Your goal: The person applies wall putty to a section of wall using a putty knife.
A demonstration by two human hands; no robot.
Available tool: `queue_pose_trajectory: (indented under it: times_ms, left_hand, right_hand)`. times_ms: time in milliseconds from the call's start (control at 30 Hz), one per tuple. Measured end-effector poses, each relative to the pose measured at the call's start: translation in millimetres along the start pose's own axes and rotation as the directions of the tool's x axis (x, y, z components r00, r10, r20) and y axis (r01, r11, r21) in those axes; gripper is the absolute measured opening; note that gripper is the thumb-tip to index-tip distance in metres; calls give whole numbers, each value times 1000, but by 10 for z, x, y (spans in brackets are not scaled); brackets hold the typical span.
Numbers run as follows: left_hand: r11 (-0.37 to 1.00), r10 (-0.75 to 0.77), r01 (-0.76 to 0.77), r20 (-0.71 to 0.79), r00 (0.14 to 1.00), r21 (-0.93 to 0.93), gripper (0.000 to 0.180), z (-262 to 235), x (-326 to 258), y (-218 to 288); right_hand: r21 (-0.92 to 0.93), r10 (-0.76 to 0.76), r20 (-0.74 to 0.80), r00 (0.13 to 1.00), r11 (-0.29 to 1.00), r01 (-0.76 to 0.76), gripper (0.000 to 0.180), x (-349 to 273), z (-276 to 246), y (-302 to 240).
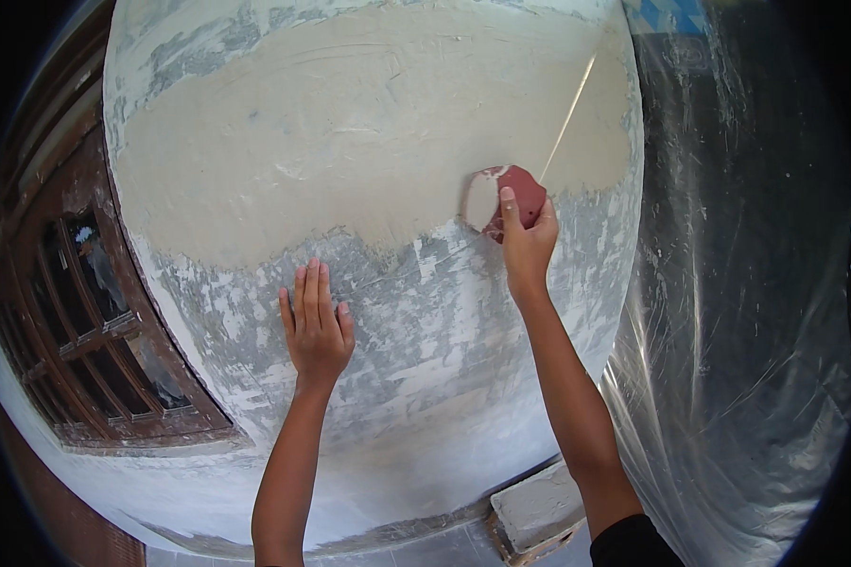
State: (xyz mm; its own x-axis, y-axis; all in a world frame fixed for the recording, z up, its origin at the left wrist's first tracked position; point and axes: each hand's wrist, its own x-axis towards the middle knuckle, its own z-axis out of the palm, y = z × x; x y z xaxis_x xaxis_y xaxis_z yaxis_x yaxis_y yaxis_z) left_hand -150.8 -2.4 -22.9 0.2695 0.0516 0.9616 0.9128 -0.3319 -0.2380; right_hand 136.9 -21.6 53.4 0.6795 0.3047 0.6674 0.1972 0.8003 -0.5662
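My right hand [529, 236] grips a dark red putty scraper [522, 198], its thumb lying over the face turned to me. A lump of pale putty [483, 201] covers the scraper's left side. The scraper is at the lower right edge of a wide band of beige putty [350, 123] on the wall. Lower and to the left, my left hand [318, 326] has its fingers stretched out, palm toward the patchy grey and white wall [407, 312]. Whether that palm touches the wall, I cannot tell.
A dark brown wooden window [95, 312] with panes is set in the wall on the left. Clear plastic sheeting [719, 312] hangs along the right. Near the wall's foot, by my right forearm, stands a putty-smeared board or box [539, 506] on the tiled floor [444, 548].
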Motion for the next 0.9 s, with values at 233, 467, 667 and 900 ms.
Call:
queue_pose_trajectory:
  times_ms: [233, 467, 667, 900]
  left_hand:
    - [1000, 4, -4, 1, 1000, 6, 54, -12, 13, 32]
    - [1000, 10, -10, 7, 1000, 28, 54, -42, -33, -66]
    - [1000, 11, -11, -2, 1000, 29, 55, 25, 9, 24]
    - [999, -18, 17, 15, 1000, 41, 56, 12, -65, 47]
  right_hand:
    - [131, 214, -174, 961, 972, -193, 30, 251, -224, -187]
    - [-203, -59, 12, 998, 977, 60, 36, 215, 91, -147]
    - [128, 125, -118, 985, 986, -110, 30, 340, -193, -85]
    - [114, 222, -230, 948, 973, -200, 28, 580, -504, 129]
